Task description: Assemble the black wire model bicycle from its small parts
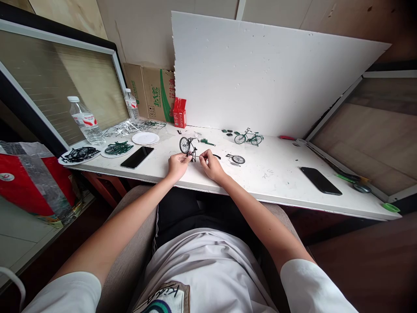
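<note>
My left hand (178,166) is closed on a black model bicycle frame (193,153), whose spoked front wheel (184,145) points up and away from me. Close beside it, my right hand (211,165) has its thumb and fingers pinched together at the frame's right side; what they hold, if anything, is too small to make out. A thin black curved part (216,156) lies by the right fingertips. Further right on the table rests a loose black wheel (239,159) with a small bracket. A green part (207,142) lies behind my hands.
A finished-looking green model bicycle (249,138) stands at the back. Plates of black parts (80,154) and green parts (117,148), a white plate (145,138), a phone (137,157) and water bottles (85,121) are left. Another phone (321,180) lies right; a white board (260,78) leans behind.
</note>
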Available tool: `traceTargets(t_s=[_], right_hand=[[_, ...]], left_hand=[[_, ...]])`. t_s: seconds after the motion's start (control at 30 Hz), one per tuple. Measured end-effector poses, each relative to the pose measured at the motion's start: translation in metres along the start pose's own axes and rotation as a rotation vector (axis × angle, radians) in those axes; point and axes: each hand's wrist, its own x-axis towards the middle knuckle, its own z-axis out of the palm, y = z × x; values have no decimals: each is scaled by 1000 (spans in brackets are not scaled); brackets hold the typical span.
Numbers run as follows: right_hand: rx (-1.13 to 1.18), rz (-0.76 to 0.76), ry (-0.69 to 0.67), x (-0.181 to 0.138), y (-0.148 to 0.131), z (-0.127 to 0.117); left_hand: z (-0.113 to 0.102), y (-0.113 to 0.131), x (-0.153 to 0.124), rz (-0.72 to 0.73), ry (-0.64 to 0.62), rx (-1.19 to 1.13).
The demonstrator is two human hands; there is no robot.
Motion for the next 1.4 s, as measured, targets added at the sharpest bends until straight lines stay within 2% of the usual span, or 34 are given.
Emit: traceTargets(t_s=[0.2, 0.67, 0.87, 1.13, 1.4], right_hand=[[-5, -23, 4, 1, 2, 1], [-148, 45, -29, 1, 0, -2], [-83, 46, -35, -1, -4, -3], [-29, -57, -48, -1, 3, 1], [1, -58, -39, 0, 8, 2]], left_hand=[[-1, -1, 1, -7, -2, -6], [1, 0, 0, -11, -17, -8], [1, -1, -1, 29, -21, -2], [0, 2, 0, -8, 17, 14], [-1, -4, 3, -22, 25, 18]])
